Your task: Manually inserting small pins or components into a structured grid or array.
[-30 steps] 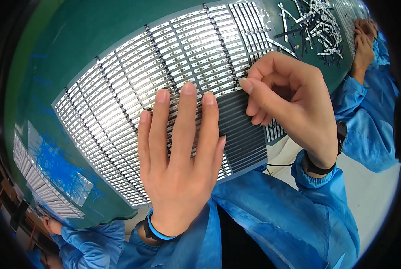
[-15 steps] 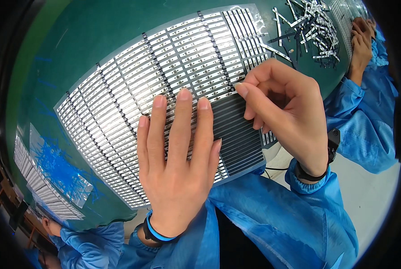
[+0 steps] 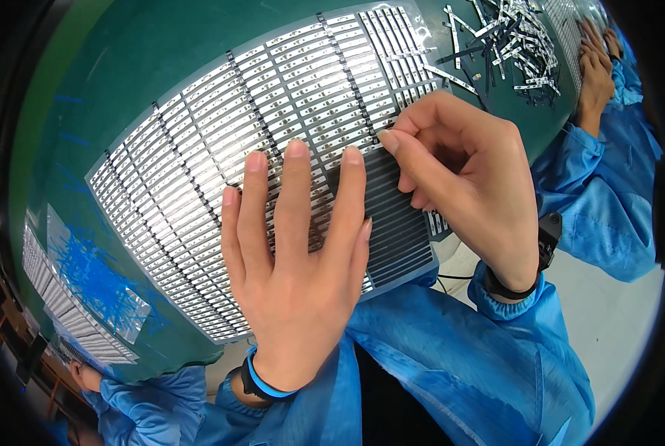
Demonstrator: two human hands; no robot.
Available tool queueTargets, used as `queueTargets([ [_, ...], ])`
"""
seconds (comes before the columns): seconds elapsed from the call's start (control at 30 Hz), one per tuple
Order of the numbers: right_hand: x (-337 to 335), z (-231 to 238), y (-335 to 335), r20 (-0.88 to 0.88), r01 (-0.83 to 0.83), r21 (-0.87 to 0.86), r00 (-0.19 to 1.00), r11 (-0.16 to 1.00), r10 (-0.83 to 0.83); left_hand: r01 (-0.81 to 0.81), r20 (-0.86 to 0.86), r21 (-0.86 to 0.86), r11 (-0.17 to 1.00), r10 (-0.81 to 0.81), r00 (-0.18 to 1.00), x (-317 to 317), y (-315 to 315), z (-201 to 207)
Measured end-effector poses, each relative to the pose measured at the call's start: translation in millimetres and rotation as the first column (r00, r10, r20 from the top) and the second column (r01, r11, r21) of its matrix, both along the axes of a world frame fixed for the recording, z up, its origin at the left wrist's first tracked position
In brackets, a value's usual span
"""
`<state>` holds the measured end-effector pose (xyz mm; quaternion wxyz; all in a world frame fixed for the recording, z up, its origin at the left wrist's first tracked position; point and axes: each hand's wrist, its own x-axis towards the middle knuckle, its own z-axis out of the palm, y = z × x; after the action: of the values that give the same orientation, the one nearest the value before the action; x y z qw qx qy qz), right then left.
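Observation:
A large panel (image 3: 187,137) of white strips with small dark components, set in close rows, lies across the green table. My left hand (image 3: 295,275) rests palm down on it, fingers stretched and spread. Just right of those fingers is a bare dark section (image 3: 399,245) with thin parallel lines. Over its upper edge, by the end of the lowest white row there, my right hand (image 3: 462,178) holds thumb and forefinger pinched together. Whatever sits between those fingertips is too small or hidden to make out.
Loose black and white strips (image 3: 526,52) lie heaped at the far right. At the left are a pile of thin blue slivers (image 3: 98,275) and another striped panel (image 3: 72,316). Co-workers' hands (image 3: 594,74) and blue sleeves (image 3: 596,197) show at the right; another blue sleeve (image 3: 150,405) is at lower left.
The panel and table appear shifted slightly left and up in view. My left forefinger has spread further to the right, and my right pinch has moved slightly left and up.

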<state>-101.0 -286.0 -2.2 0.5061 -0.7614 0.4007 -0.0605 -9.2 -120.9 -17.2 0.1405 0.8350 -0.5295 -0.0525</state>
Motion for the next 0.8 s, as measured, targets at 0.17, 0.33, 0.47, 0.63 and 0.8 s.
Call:
queueTargets([
  [0.17,-1,-1,-2,-0.004,-0.035,-0.044,0.999,0.998,0.035,-0.038,0.05,-0.011,0.999,0.038,0.998,-6,-5,-3],
  [0.33,-1,3,-3,-0.031,-0.035,-0.052,0.999,0.998,0.034,-0.071,0.077,0.003,0.998,0.07,0.995,-12,-12,-3],
  [0.47,-11,15,5,0.206,0.34,-0.026,0.922,0.94,-0.328,-0.086,0.078,0.024,0.996,0.084,0.993,-15,-15,-2],
  [0.63,-37,-4,22,0.114,-0.088,-0.581,0.975,0.809,0.188,-0.082,0.102,0.023,0.996,0.079,0.992,-17,-17,-1],
  [0.8,-33,-10,31,-0.047,-0.188,-0.578,0.979,0.794,0.198,-0.081,0.115,0.037,0.996,0.077,0.99,-16,-17,-1],
])
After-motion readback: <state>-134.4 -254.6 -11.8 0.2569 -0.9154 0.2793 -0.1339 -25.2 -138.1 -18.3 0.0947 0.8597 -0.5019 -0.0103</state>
